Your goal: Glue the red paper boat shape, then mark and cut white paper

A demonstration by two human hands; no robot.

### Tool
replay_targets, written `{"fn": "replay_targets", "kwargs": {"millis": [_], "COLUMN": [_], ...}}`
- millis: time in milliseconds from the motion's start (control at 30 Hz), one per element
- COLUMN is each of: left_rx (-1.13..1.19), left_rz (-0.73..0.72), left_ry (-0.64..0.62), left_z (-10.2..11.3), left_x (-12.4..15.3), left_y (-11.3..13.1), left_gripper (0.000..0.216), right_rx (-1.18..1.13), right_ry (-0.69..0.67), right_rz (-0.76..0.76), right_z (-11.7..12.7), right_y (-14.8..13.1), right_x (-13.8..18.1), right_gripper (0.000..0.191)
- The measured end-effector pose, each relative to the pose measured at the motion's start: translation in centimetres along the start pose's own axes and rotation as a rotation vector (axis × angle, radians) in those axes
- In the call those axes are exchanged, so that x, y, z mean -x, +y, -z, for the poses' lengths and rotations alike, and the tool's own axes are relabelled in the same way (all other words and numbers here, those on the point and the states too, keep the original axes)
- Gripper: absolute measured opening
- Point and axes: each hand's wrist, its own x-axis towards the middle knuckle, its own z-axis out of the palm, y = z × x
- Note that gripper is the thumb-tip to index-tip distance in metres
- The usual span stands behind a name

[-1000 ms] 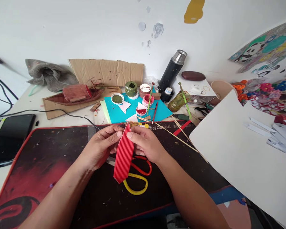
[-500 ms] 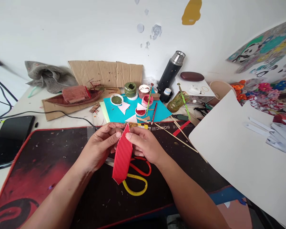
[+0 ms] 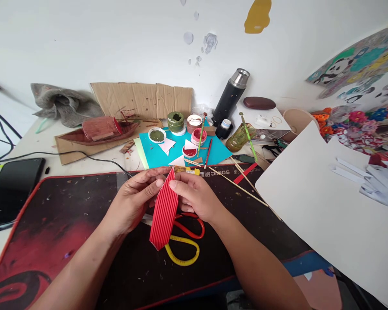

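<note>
A strip of red corrugated card [image 3: 164, 213], pointed at its top, slants between my two hands above the mat. My left hand [image 3: 139, 193] pinches its left edge near the upper end, thumb on the ridged face. From the other side, my right hand [image 3: 192, 191] grips the same end with the thumb across the front. Fingers behind the card are partly hidden. Beneath it lies a pair of scissors [image 3: 184, 249] with one red and one yellow handle loop; the card and hands cover most of the blades.
Paint pots [image 3: 176, 122] and brushes stand on a blue sheet [image 3: 218, 155]. A model boat [image 3: 98, 131] sits back left, a black flask [image 3: 229, 97] at the wall. Thin sticks [image 3: 242, 187] and large white paper [image 3: 310, 206] lie right; a phone [image 3: 14, 189] rests left.
The lower end of the red card has swung slightly left and its face has turned a little. Both hands keep their hold; the whole view has shifted slightly.
</note>
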Motion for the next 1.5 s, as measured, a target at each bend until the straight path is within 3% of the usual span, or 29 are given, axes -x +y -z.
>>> {"fn": "replay_targets", "kwargs": {"millis": [1500], "left_rx": [0.004], "left_rz": [-0.029], "left_ry": [-0.043], "left_z": [-0.29], "left_x": [0.29], "left_y": [-0.30], "left_gripper": [0.030], "right_rx": [-0.009], "right_ry": [0.030], "right_rz": [-0.021], "right_z": [0.00], "right_y": [0.57], "right_x": [-0.15], "right_gripper": [0.038]}}
